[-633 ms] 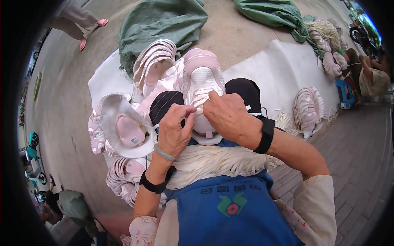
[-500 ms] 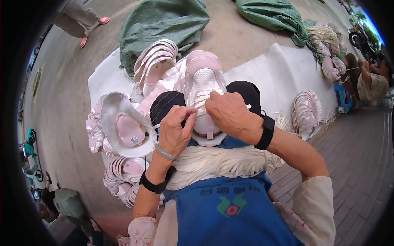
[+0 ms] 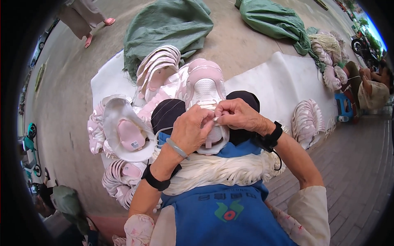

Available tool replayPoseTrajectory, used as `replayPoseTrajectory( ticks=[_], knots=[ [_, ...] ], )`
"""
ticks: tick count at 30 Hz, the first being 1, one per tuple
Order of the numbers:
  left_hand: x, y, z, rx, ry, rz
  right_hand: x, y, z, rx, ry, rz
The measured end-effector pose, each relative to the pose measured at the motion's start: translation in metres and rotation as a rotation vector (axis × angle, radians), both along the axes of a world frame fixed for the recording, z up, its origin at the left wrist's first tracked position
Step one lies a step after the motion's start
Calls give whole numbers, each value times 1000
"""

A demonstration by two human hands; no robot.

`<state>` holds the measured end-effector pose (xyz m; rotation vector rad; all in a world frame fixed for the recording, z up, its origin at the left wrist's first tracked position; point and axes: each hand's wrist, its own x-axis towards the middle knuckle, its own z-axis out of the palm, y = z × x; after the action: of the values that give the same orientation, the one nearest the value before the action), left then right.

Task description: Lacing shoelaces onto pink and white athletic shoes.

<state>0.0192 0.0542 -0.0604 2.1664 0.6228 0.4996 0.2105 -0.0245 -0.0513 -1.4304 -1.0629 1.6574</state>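
Note:
A pink and white shoe upper [image 3: 204, 71] lies between my knees, its toe pointing away from me. A cream shoelace [image 3: 216, 119] passes between my fingertips over the upper's throat. My left hand [image 3: 189, 130] pinches this lace from the left, and a loose strand loops down beside its wrist. From the right, my right hand [image 3: 239, 116] grips the lace with thumb and forefinger, almost touching the left fingers. The hands hide the middle of the upper and the exact path of the lace. Across my lap lies a thick bundle of cream laces [image 3: 221, 169].
Stacked pink and white uppers stand at the far left [image 3: 158, 67], near left [image 3: 123, 176] and right [image 3: 308, 125]. A white sheet [image 3: 275, 78] lies beneath. Green sacks [image 3: 168, 33] lie beyond it. A seated person [image 3: 371, 88] is at the right, near a blue stool [image 3: 344, 105].
My hands have come together over the upper and moved slightly towards me. The right hand has turned, its fingertips now meeting the left ones at the lace. The view has shifted a little.

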Motion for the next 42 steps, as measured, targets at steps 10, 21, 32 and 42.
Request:
replayPoseTrajectory(
  ticks=[10, 21, 32, 42],
  knots=[
    [13, 3, 6, 406, -221, -6, -6, -12, 0, 286, -267, -134],
    [3, 1, 10, 351, -129, 42, 4, -9, -9, 320, -212, 18],
    [-26, 0, 19, 102, 174, 67, -3, -6, 1, 214, -48, -43],
    [-30, 18, 22, 46, 180, 3, -17, -8, 1, 400, -425, -75]
  ],
)
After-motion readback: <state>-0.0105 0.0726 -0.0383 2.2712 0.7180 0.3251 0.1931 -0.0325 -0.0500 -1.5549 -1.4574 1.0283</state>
